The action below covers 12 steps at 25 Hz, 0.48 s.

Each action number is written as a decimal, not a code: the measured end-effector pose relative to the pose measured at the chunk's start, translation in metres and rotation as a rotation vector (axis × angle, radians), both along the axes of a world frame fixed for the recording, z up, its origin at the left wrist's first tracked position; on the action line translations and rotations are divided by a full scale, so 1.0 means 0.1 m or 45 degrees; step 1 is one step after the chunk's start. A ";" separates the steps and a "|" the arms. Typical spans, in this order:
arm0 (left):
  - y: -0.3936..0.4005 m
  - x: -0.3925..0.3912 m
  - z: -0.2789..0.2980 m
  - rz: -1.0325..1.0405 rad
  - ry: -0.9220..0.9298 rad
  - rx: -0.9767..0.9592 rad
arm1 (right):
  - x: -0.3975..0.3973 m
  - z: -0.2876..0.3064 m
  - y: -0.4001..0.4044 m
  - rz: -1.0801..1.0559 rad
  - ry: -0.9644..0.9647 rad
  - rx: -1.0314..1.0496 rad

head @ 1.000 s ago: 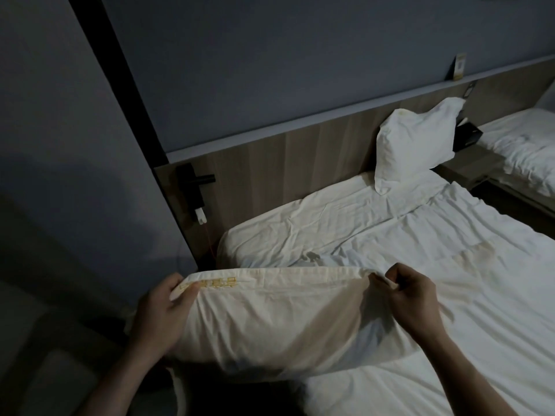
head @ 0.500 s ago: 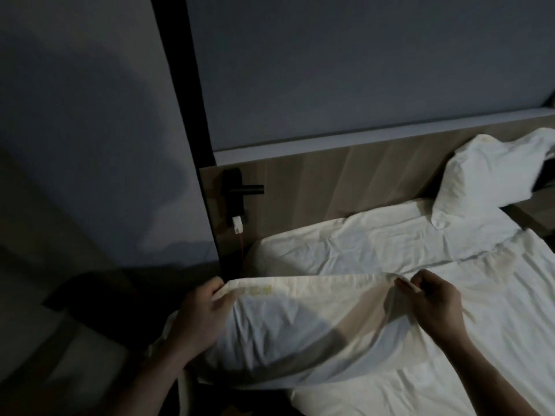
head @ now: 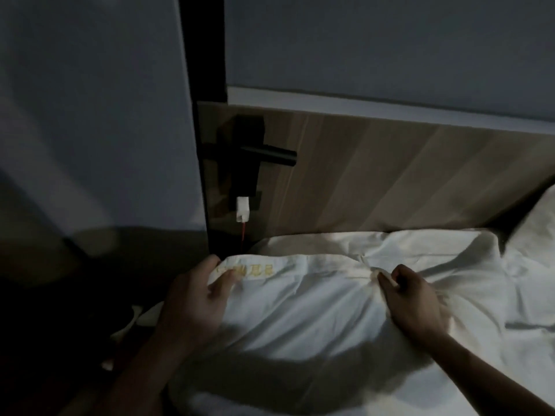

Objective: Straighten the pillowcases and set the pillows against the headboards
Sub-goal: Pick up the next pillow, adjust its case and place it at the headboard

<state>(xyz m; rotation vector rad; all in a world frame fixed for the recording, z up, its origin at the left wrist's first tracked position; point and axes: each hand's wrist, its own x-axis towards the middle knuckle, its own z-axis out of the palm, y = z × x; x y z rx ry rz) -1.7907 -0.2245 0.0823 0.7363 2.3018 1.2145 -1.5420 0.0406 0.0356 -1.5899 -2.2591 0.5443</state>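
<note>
Your bed point(head: 525, 295) is the biggest thing here. It is covered in soft white sheets full of creases, and the right and bottom edges of the picture cut it off. Behind it stands one headboard point(head: 390, 175). It is a flat, smooth panel of pale wood with a straight grain, topped by a thin white ledge point(head: 360, 105). Above that is a plain grey wall point(head: 390, 40). To the left is a flat grey door point(head: 90, 115) with a dark edge.

You have one pillow point(head: 300, 319) in front of you, lying on the bed just before the headboard. It is puffy and white, in a wrinkled cloth case. A row of small yellow marks point(head: 255, 270) runs along its top left hem, too blurry to read. Its lower part sinks into shadow. A second white pillow point(head: 540, 223) peeks in at the far right, mostly cut off.

Your two hands are apart, one at each end of the pillow's top edge. Your left hand point(head: 198, 298) grips the top left corner, thumb on the front and fingers round behind. Your right hand point(head: 417, 298) pinches a fold of the case at the top right.

One black lever handle point(head: 267, 156) sticks out on the door's dark plate. Under it hangs one small white plug point(head: 242, 209) with a thin red wire point(head: 244, 235). The floor on the left is too dark to make out.
</note>
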 end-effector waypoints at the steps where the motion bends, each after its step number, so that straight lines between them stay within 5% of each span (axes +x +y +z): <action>1: 0.08 0.06 -0.10 0.037 0.033 0.005 | -0.03 -0.17 0.08 0.044 0.000 0.010; 7: 0.53 0.36 -0.89 0.254 0.469 -0.005 | 0.07 -0.98 0.69 0.189 0.275 0.061; 12: 0.66 0.74 -0.77 0.347 0.673 0.028 | 0.49 -0.77 0.91 0.337 0.249 0.171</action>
